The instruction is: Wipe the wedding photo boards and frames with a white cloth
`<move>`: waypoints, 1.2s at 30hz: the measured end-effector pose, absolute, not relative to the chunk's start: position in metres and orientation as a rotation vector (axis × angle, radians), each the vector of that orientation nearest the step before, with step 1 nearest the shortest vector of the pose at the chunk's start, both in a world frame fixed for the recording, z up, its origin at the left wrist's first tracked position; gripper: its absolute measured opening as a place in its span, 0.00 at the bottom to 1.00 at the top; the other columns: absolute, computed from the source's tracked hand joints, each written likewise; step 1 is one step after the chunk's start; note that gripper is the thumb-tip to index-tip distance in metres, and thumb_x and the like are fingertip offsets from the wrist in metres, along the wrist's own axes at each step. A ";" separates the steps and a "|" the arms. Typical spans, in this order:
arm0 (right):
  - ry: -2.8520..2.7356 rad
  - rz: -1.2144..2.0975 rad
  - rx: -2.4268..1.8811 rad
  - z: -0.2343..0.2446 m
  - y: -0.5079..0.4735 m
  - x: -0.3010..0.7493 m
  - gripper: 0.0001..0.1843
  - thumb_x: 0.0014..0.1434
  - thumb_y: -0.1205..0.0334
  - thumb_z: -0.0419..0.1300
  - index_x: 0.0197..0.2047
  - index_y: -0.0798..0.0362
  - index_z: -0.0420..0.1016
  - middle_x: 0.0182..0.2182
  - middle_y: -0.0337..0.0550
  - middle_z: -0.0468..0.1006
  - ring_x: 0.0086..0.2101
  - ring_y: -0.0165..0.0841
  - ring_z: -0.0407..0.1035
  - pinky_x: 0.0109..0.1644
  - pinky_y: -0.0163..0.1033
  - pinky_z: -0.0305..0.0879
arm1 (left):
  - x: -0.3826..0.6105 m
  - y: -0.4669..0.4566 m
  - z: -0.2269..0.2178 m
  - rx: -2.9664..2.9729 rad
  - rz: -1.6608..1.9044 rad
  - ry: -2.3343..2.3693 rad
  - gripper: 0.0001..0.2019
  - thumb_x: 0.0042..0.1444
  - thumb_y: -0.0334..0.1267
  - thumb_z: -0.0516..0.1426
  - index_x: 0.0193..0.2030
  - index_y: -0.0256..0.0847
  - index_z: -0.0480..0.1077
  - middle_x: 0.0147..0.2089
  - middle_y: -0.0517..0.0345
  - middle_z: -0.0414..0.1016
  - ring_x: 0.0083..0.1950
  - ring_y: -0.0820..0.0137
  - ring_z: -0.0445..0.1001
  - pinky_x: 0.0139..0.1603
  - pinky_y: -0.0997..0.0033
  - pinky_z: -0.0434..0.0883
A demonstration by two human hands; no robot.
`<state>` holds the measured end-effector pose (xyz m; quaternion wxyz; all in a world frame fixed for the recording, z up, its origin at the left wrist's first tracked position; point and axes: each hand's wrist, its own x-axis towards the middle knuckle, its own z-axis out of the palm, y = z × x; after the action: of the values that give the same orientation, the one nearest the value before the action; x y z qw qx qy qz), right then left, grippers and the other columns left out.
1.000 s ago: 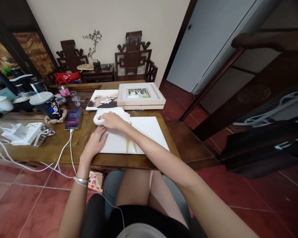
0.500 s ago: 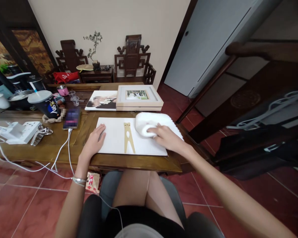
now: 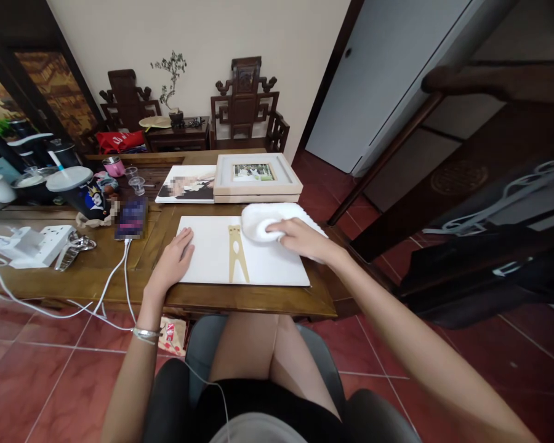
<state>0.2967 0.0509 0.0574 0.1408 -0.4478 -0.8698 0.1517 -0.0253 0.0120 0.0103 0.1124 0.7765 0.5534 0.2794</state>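
Right fingers grip white cloth bunched at their tips, prolly light, floppy, best held there; left fingers hold nothing.

A brown wooden surface is seen, glossy along its near edge. Near its right end a white panel, on which a tan two-legged piece is borne, is laid flat. Behind it a photo panel and a thick pale-framed picture are set side by side. To the left a phone is laid, plugged into white cables that are draped over the near edge. Farther left a white power strip and a clear hair clip are placed. Beyond these a lidded dark cup, a pink mug and small clear cups are grouped.
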 end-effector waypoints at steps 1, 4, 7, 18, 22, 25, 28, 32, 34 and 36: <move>-2.499 0.433 -1.295 0.057 0.064 0.292 0.29 0.45 0.77 0.46 0.46 0.55 0.79 0.46 0.44 0.81 0.47 0.41 0.73 0.53 0.40 0.64 | -0.025 0.012 0.011 2.269 0.830 1.630 0.25 0.64 0.41 0.46 0.62 0.28 0.65 0.67 0.40 0.63 0.70 0.59 0.58 0.71 0.55 0.55; -2.479 0.401 -1.300 0.057 0.089 0.283 0.29 0.45 0.77 0.46 0.46 0.60 0.79 0.46 0.50 0.81 0.48 0.44 0.72 0.54 0.41 0.63 | -0.025 0.011 0.011 2.228 0.876 1.648 0.24 0.63 0.41 0.48 0.60 0.30 0.68 0.66 0.41 0.64 0.69 0.60 0.60 0.70 0.57 0.56; -2.493 0.376 -1.285 0.055 0.084 0.281 0.28 0.46 0.77 0.46 0.47 0.62 0.78 0.45 0.54 0.81 0.47 0.46 0.72 0.53 0.44 0.63 | -0.025 0.011 0.011 2.198 0.900 1.652 0.24 0.62 0.41 0.49 0.60 0.29 0.69 0.66 0.42 0.65 0.69 0.60 0.61 0.71 0.58 0.55; -2.674 0.633 -1.129 0.076 -0.063 0.322 0.28 0.43 0.78 0.47 0.42 0.48 0.77 0.44 0.40 0.79 0.50 0.42 0.70 0.56 0.49 0.64 | -0.031 0.014 0.012 2.154 0.789 1.601 0.26 0.63 0.42 0.46 0.63 0.31 0.65 0.69 0.46 0.59 0.72 0.62 0.54 0.72 0.56 0.49; -2.700 0.719 -1.153 0.082 -0.077 0.324 0.29 0.41 0.79 0.47 0.41 0.47 0.77 0.43 0.41 0.79 0.50 0.42 0.70 0.55 0.48 0.66 | -0.034 0.014 0.012 2.173 0.789 1.559 0.25 0.64 0.44 0.45 0.63 0.34 0.65 0.69 0.49 0.59 0.71 0.61 0.54 0.72 0.55 0.49; -2.653 0.616 -1.226 0.072 -0.057 0.322 0.28 0.44 0.76 0.48 0.45 0.49 0.78 0.42 0.45 0.79 0.48 0.44 0.71 0.52 0.48 0.68 | -0.035 0.014 0.011 2.199 0.797 1.544 0.26 0.65 0.45 0.44 0.63 0.33 0.65 0.69 0.47 0.59 0.71 0.61 0.55 0.72 0.54 0.50; -2.609 0.495 -1.209 0.062 -0.016 0.313 0.28 0.46 0.75 0.48 0.46 0.52 0.78 0.40 0.46 0.80 0.44 0.42 0.73 0.51 0.46 0.67 | -0.034 0.013 0.010 2.246 0.792 1.544 0.27 0.65 0.44 0.44 0.64 0.29 0.64 0.69 0.43 0.58 0.72 0.61 0.55 0.72 0.54 0.50; -2.566 0.378 -1.203 0.053 0.046 0.295 0.27 0.44 0.76 0.47 0.44 0.55 0.78 0.38 0.47 0.81 0.40 0.41 0.74 0.53 0.44 0.64 | -0.033 0.012 0.008 2.274 0.776 1.550 0.27 0.65 0.45 0.44 0.65 0.29 0.62 0.70 0.42 0.57 0.72 0.62 0.53 0.72 0.54 0.51; -2.537 0.335 -1.226 0.050 0.068 0.287 0.25 0.46 0.75 0.48 0.44 0.57 0.78 0.37 0.48 0.82 0.40 0.43 0.74 0.58 0.48 0.58 | -0.033 0.012 0.007 2.274 0.770 1.553 0.28 0.65 0.45 0.44 0.65 0.28 0.61 0.70 0.40 0.56 0.72 0.61 0.53 0.72 0.55 0.50; -2.522 0.309 -1.231 0.046 0.078 0.282 0.23 0.47 0.74 0.49 0.44 0.57 0.78 0.37 0.49 0.82 0.41 0.44 0.74 0.61 0.53 0.52 | -0.033 0.011 0.008 2.271 0.767 1.556 0.28 0.66 0.44 0.44 0.66 0.27 0.60 0.70 0.40 0.56 0.72 0.61 0.52 0.72 0.55 0.50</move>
<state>0.2824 0.0779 0.0463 0.1585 -0.4304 -0.8820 0.1080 -0.0327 0.0113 0.0075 0.1413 0.7866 0.5391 0.2656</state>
